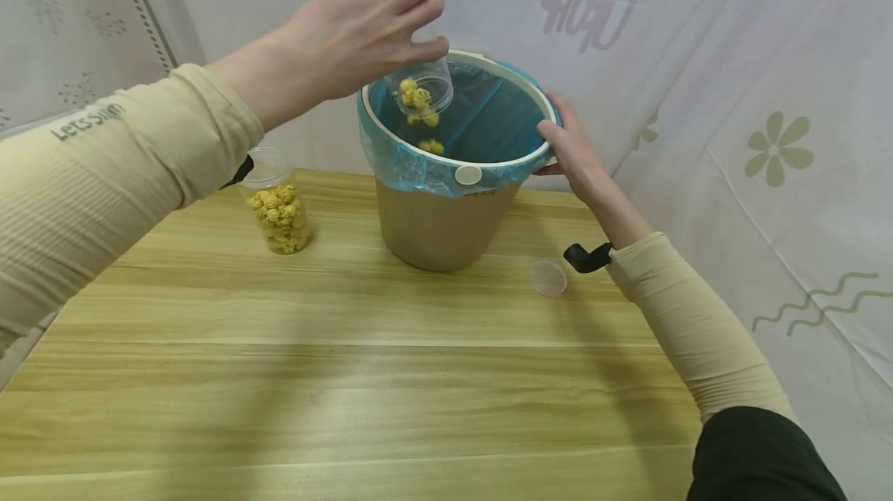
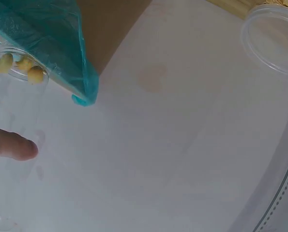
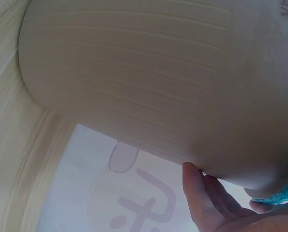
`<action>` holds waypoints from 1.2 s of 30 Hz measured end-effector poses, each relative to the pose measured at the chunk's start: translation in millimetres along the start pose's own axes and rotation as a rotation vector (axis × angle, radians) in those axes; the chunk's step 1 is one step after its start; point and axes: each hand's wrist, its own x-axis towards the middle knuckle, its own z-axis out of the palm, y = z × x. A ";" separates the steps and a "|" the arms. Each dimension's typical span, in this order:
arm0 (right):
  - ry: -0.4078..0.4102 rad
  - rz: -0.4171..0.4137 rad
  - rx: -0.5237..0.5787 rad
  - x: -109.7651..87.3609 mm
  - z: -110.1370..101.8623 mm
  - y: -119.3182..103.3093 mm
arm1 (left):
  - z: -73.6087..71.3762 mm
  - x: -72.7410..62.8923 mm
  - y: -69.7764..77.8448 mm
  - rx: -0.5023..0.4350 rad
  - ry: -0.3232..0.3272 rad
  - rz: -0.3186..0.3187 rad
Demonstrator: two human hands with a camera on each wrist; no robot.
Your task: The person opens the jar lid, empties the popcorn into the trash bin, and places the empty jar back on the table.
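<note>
My left hand (image 1: 363, 32) grips a clear plastic jar (image 2: 18, 104), tipped mouth-down over a brown trash bin (image 1: 439, 229). Yellow popcorn (image 1: 415, 94) sits at the jar's mouth, and a few pieces are dropping below it into the bin. In the left wrist view the thumb (image 2: 20, 146) lies along the jar's side. A blue bag (image 1: 394, 167) lines the bin, folded out under its white rim ring (image 1: 547, 107). On the bin's right, my right hand (image 1: 575, 148) holds the rim, thumb on top and fingers against the outer wall.
A second clear jar (image 1: 281, 214), well filled with popcorn and without a lid, stands on the wooden table (image 1: 418, 385) left of the bin. To the bin's right lies a round translucent lid (image 1: 548, 278). A printed white curtain (image 1: 732, 98) hangs behind.
</note>
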 end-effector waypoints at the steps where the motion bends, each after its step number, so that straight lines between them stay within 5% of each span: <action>1: 0.001 -0.001 0.000 -0.2 0.0 0.0 | -0.3 0.5 -0.3 0.001 -0.004 0.000; 9: 0.004 -0.016 0.000 -0.2 1.7 0.2 | -1.2 1.5 0.3 0.017 -0.057 -0.007; 20: -0.001 -0.009 0.008 -0.7 1.8 0.1 | -1.4 -2.9 0.1 -0.017 -0.036 -0.055; 36: 0.001 0.012 0.010 0.1 -0.7 -0.4 | 4.3 -19.8 5.3 -0.430 -0.005 -0.440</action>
